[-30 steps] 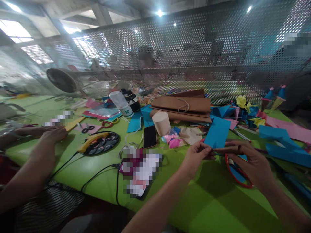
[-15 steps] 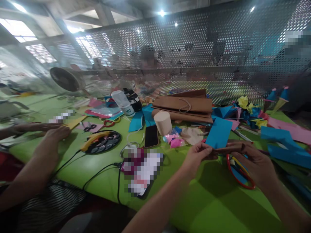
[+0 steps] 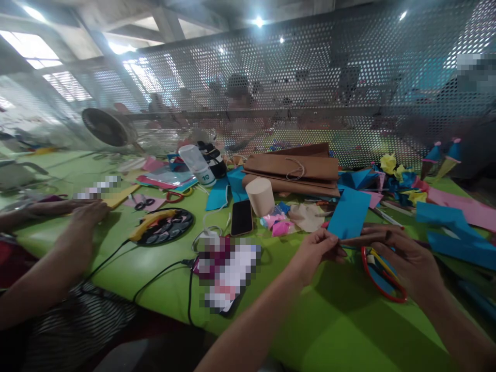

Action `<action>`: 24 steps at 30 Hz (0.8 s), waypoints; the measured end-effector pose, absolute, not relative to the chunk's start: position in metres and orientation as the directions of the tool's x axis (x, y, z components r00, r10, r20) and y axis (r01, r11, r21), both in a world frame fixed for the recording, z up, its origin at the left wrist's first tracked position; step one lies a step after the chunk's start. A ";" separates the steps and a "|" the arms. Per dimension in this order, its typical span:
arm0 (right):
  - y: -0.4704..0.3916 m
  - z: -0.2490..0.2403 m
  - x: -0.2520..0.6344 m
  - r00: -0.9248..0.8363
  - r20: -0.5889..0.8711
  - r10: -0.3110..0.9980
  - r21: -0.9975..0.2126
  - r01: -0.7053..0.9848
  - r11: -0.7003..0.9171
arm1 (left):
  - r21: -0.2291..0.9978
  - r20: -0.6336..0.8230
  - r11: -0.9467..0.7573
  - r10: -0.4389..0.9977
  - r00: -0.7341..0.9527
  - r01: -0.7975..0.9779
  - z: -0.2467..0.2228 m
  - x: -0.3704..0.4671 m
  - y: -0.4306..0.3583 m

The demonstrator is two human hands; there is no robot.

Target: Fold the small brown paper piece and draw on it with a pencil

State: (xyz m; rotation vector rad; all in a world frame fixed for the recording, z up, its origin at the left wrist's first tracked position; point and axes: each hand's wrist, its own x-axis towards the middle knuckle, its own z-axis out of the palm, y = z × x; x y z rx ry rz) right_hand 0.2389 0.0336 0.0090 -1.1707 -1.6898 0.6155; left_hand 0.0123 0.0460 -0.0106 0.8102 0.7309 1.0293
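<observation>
My left hand (image 3: 318, 249) pinches the thin end of a rolled brown piece (image 3: 362, 239) over the green table. The fingers of my right hand (image 3: 405, 253) close round its thicker end. Behind the roll stands a flat blue paper strip (image 3: 350, 213); its lower edge is hidden by the roll and fingers. Red-handled scissors (image 3: 402, 298) show beneath my right hand, with blue paper seen through the loop. Whether that hand also holds the scissors is unclear.
A phone (image 3: 241, 218), a cream roll (image 3: 260, 197) and folded brown sheets (image 3: 294, 170) lie ahead. Cut blue paper (image 3: 457, 243) is at the right. A co-worker's hands (image 3: 87, 209) rest on yellow paper (image 3: 122, 197) at the left, beyond a black-and-yellow device (image 3: 163, 227).
My hands hold the brown roll almost as before, with slight finger shifts at my left hand. The co-worker's hands have moved slightly left.
</observation>
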 end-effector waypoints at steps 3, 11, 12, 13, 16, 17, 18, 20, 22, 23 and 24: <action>0.032 0.011 0.236 -0.054 0.426 0.903 -0.815 0.412 0.408 | 0.884 -0.112 0.249 0.934 0.338 -0.396 -0.014 0.013 0.048; 0.033 0.003 0.238 -0.155 0.506 0.849 -0.723 0.460 0.515 | 0.973 0.102 -0.179 0.901 0.421 0.148 0.000 0.006 0.042; 0.033 0.002 0.238 -0.195 0.516 0.834 -0.699 0.468 0.541 | 0.956 0.125 -0.233 0.874 0.469 0.180 0.003 0.005 0.041; 0.033 0.001 0.237 -0.236 0.522 0.820 -0.677 0.469 0.567 | 0.946 0.132 -0.263 0.848 0.514 0.191 0.005 0.004 0.040; 0.031 0.002 0.232 -0.314 0.537 0.783 -0.647 0.442 0.621 | 0.952 0.098 -0.254 0.786 0.610 0.173 0.007 0.005 0.038; 0.030 0.003 0.231 -0.321 0.535 0.781 -0.650 0.435 0.623 | 0.957 0.079 -0.238 0.765 0.639 0.168 0.007 0.006 0.038; 0.030 0.004 0.229 -0.320 0.532 0.784 -0.656 0.430 0.620 | 0.961 0.062 -0.223 0.745 0.664 0.161 0.007 0.007 0.037; 0.028 0.008 0.227 -0.305 0.518 0.799 -0.682 0.416 0.601 | 0.968 0.047 -0.205 0.720 0.693 0.147 0.007 0.008 0.036; 0.028 0.010 0.226 -0.287 0.495 0.820 -0.720 0.391 0.573 | 0.967 0.062 -0.214 0.725 0.686 0.139 0.008 0.008 0.034; 0.028 0.011 0.226 -0.279 0.483 0.830 -0.740 0.377 0.557 | 0.966 0.079 -0.224 0.734 0.674 0.131 0.008 0.009 0.033; 0.027 0.012 0.227 -0.275 0.469 0.840 -0.758 0.364 0.542 | 0.965 0.097 -0.233 0.744 0.661 0.121 0.009 0.009 0.032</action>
